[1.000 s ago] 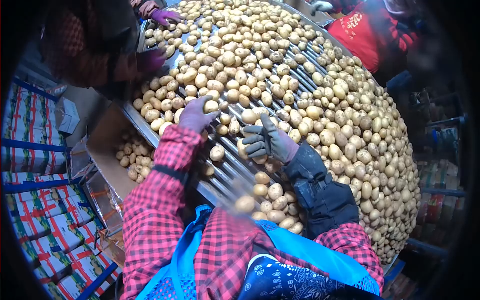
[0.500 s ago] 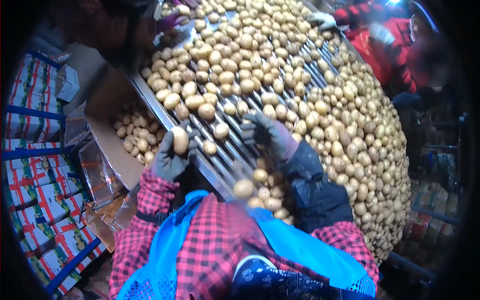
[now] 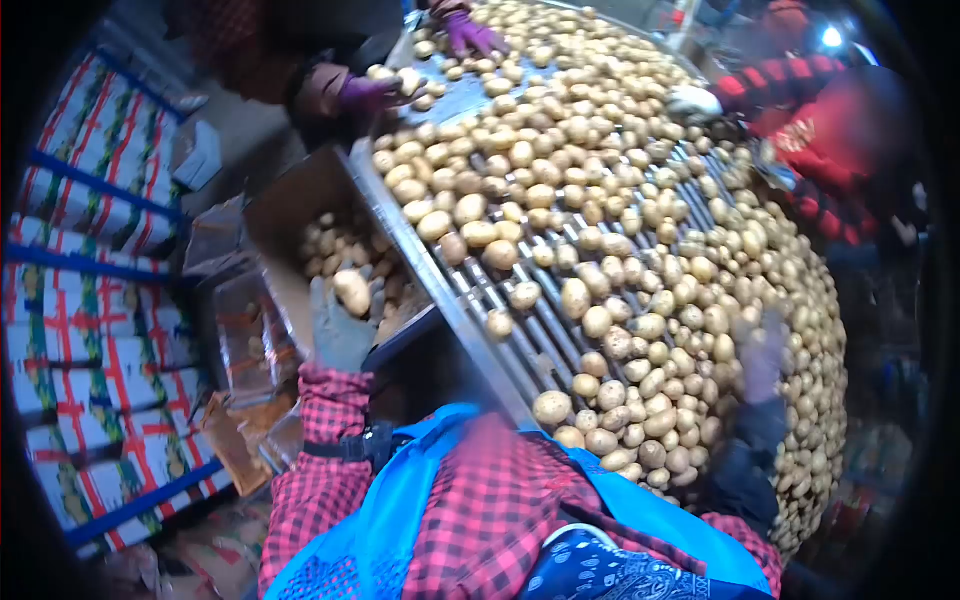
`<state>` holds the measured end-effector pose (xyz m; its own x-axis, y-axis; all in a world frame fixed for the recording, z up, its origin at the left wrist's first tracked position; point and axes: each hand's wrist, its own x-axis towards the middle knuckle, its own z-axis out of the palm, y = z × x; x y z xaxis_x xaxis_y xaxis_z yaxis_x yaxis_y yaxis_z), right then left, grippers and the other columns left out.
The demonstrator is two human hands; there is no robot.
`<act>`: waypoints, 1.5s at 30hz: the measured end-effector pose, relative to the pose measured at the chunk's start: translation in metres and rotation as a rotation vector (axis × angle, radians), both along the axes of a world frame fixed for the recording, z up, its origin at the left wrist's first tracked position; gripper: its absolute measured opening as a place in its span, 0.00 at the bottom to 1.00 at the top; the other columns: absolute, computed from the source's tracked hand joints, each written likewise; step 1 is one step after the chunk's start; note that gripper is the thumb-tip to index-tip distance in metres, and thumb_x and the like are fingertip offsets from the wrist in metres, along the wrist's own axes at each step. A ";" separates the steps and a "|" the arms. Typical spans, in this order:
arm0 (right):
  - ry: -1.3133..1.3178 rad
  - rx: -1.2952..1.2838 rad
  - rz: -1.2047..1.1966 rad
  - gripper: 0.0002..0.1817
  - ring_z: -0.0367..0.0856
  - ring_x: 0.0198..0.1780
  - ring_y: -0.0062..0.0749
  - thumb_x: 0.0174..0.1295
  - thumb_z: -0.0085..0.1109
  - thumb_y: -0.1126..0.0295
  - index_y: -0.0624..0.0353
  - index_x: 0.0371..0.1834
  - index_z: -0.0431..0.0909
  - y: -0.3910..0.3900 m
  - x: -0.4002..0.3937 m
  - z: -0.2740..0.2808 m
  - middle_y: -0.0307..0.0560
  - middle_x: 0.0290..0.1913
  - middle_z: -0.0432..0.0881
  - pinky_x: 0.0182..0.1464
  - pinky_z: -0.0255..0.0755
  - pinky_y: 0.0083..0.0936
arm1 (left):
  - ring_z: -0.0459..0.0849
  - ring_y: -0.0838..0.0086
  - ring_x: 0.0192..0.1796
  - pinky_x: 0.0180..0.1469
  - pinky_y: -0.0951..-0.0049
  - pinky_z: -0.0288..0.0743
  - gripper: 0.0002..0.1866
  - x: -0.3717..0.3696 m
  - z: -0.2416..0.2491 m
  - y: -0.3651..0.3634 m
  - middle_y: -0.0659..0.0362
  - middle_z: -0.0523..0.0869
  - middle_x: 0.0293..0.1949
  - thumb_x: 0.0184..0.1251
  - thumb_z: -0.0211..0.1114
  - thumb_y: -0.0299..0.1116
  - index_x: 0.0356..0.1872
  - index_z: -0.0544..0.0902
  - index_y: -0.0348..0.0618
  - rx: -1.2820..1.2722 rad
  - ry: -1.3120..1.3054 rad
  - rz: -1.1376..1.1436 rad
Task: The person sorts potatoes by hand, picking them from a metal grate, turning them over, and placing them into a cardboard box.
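In its grey glove, my left hand [image 3: 343, 338] holds a large oval potato [image 3: 352, 293] between thumb and fingers, over a cardboard box [image 3: 275, 215] with more potatoes [image 3: 340, 245] in it. The box stands against the left side of a metal roller conveyor [image 3: 440, 280]. My right hand [image 3: 762, 360], smeared by motion, is over the thick spread of potatoes [image 3: 690, 330] on the conveyor's right part. A few single potatoes [image 3: 499, 323] lie on the bare rollers between my hands.
Across the conveyor, purple-gloved hands [image 3: 370, 95] of one person handle potatoes on a metal plate [image 3: 455, 95]. A person in red [image 3: 820, 140] reaches in from the right with a white glove [image 3: 694, 102]. Stacked printed boxes [image 3: 105, 380] stand at left, behind a torn carton [image 3: 240, 440].
My left hand has carried the potato from the conveyor's edge to over the box. My right hand has swung right across the potatoes. The view has shifted too.
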<state>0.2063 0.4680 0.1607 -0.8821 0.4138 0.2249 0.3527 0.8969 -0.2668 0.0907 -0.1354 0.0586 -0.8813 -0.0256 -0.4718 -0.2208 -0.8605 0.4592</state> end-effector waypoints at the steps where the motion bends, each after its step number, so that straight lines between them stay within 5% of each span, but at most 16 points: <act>1: 0.033 0.033 -0.046 0.25 0.73 0.61 0.47 0.68 0.60 0.64 0.65 0.65 0.69 0.041 0.022 0.022 0.55 0.57 0.77 0.66 0.68 0.39 | 0.84 0.60 0.51 0.51 0.65 0.83 0.29 0.006 0.002 -0.007 0.49 0.81 0.57 0.75 0.53 0.58 0.64 0.73 0.48 -0.029 0.006 0.042; 4: 0.269 -0.660 -0.170 0.24 0.75 0.60 0.40 0.69 0.61 0.65 0.68 0.63 0.72 0.117 0.077 0.024 0.52 0.57 0.78 0.63 0.70 0.35 | 0.82 0.58 0.55 0.57 0.61 0.80 0.25 0.008 0.005 -0.013 0.50 0.81 0.57 0.75 0.56 0.52 0.65 0.73 0.49 0.008 0.017 0.027; 7: -0.424 0.595 -0.307 0.28 0.74 0.64 0.54 0.71 0.52 0.55 0.68 0.65 0.72 0.111 0.117 -0.007 0.62 0.69 0.69 0.68 0.64 0.43 | 0.82 0.59 0.55 0.58 0.61 0.80 0.24 0.009 -0.001 0.000 0.52 0.81 0.55 0.75 0.59 0.48 0.66 0.73 0.50 0.038 0.017 -0.053; 9: -0.217 -0.190 -0.191 0.33 0.67 0.69 0.59 0.69 0.52 0.46 0.60 0.69 0.71 0.139 0.101 -0.030 0.68 0.70 0.66 0.69 0.64 0.45 | 0.83 0.60 0.53 0.56 0.63 0.81 0.24 0.011 -0.012 0.009 0.53 0.82 0.54 0.75 0.60 0.47 0.66 0.74 0.50 0.021 0.004 -0.085; 13: -0.197 0.298 -0.092 0.30 0.60 0.70 0.65 0.61 0.63 0.50 0.51 0.65 0.75 0.046 0.031 -0.065 0.60 0.70 0.68 0.71 0.57 0.47 | 0.85 0.68 0.43 0.46 0.71 0.83 0.26 0.014 -0.024 0.018 0.56 0.84 0.48 0.75 0.60 0.49 0.66 0.73 0.46 -0.164 -0.022 -0.160; 15: -0.514 0.537 0.296 0.31 0.58 0.71 0.64 0.58 0.67 0.50 0.48 0.64 0.76 0.028 0.010 -0.070 0.62 0.72 0.63 0.73 0.54 0.48 | 0.87 0.70 0.39 0.43 0.71 0.85 0.28 0.019 -0.029 0.020 0.57 0.87 0.41 0.74 0.59 0.52 0.65 0.75 0.45 -0.307 0.052 -0.179; 17: -0.277 0.004 0.111 0.34 0.55 0.73 0.65 0.57 0.69 0.50 0.48 0.66 0.74 -0.009 -0.025 -0.098 0.67 0.73 0.60 0.75 0.52 0.47 | 0.88 0.63 0.45 0.45 0.68 0.85 0.34 0.023 -0.014 0.022 0.52 0.86 0.45 0.72 0.55 0.61 0.66 0.74 0.43 -0.018 0.008 -0.226; 21: -0.209 -0.029 0.178 0.45 0.54 0.76 0.62 0.62 0.65 0.51 0.69 0.75 0.58 -0.108 -0.081 -0.114 0.68 0.76 0.57 0.76 0.52 0.42 | 0.76 0.50 0.64 0.60 0.55 0.77 0.46 0.040 0.015 0.036 0.44 0.75 0.65 0.67 0.39 0.76 0.69 0.71 0.45 0.335 -0.001 -0.152; 23: -0.103 -0.380 0.199 0.43 0.57 0.76 0.58 0.63 0.65 0.53 0.67 0.75 0.59 -0.125 -0.091 -0.117 0.68 0.75 0.59 0.76 0.52 0.42 | 0.74 0.67 0.68 0.72 0.50 0.61 0.32 0.057 0.027 0.037 0.51 0.75 0.67 0.76 0.53 0.53 0.72 0.66 0.44 -0.317 0.347 -0.353; 25: -0.153 -0.388 0.251 0.39 0.60 0.74 0.55 0.64 0.64 0.56 0.67 0.73 0.61 -0.138 -0.083 -0.104 0.66 0.73 0.63 0.75 0.53 0.40 | 0.74 0.70 0.67 0.72 0.41 0.51 0.27 0.062 0.027 0.032 0.63 0.78 0.66 0.70 0.58 0.57 0.65 0.78 0.60 -2.253 0.517 -0.538; 29: -0.081 -0.427 0.285 0.34 0.63 0.73 0.48 0.67 0.60 0.63 0.67 0.72 0.63 -0.135 -0.067 -0.098 0.60 0.72 0.66 0.75 0.54 0.37 | 0.75 0.78 0.65 0.71 0.39 0.43 0.23 0.072 0.009 0.021 0.71 0.78 0.66 0.67 0.65 0.49 0.63 0.79 0.65 -2.082 0.440 -0.385; 32: 0.055 -0.726 0.276 0.30 0.61 0.74 0.39 0.72 0.55 0.66 0.66 0.74 0.61 -0.128 -0.062 -0.098 0.55 0.75 0.64 0.75 0.54 0.33 | 0.76 0.74 0.64 0.67 0.46 0.55 0.26 0.082 -0.003 0.010 0.66 0.78 0.66 0.69 0.62 0.53 0.66 0.77 0.59 -0.677 0.206 -0.286; 35: 0.035 -0.637 0.376 0.30 0.61 0.74 0.37 0.73 0.55 0.66 0.65 0.75 0.60 -0.113 -0.053 -0.109 0.54 0.74 0.64 0.75 0.54 0.32 | 0.77 0.71 0.62 0.63 0.53 0.66 0.30 0.089 -0.009 -0.001 0.61 0.77 0.66 0.71 0.59 0.57 0.68 0.74 0.54 -0.060 0.134 -0.180; 39: 0.015 -0.942 0.192 0.30 0.63 0.73 0.37 0.74 0.52 0.63 0.64 0.75 0.60 -0.142 -0.044 -0.065 0.54 0.73 0.66 0.74 0.55 0.31 | 0.84 0.69 0.46 0.40 0.73 0.82 0.31 0.099 -0.015 -0.034 0.55 0.82 0.56 0.76 0.55 0.53 0.72 0.68 0.45 0.048 0.058 0.019; 43: -0.057 -0.252 0.515 0.26 0.62 0.75 0.39 0.76 0.46 0.65 0.61 0.74 0.64 -0.050 -0.004 -0.075 0.55 0.74 0.65 0.74 0.56 0.33 | 0.84 0.70 0.37 0.29 0.75 0.79 0.24 0.132 -0.019 -0.112 0.58 0.84 0.47 0.75 0.58 0.45 0.66 0.75 0.43 -0.235 0.059 0.174; 45: -0.074 -0.517 0.214 0.26 0.61 0.75 0.37 0.77 0.45 0.64 0.62 0.75 0.63 -0.077 0.015 -0.030 0.55 0.75 0.64 0.75 0.55 0.33 | 0.84 0.70 0.36 0.29 0.74 0.78 0.22 0.141 0.021 -0.148 0.57 0.85 0.43 0.70 0.64 0.49 0.55 0.80 0.44 -0.287 0.017 0.403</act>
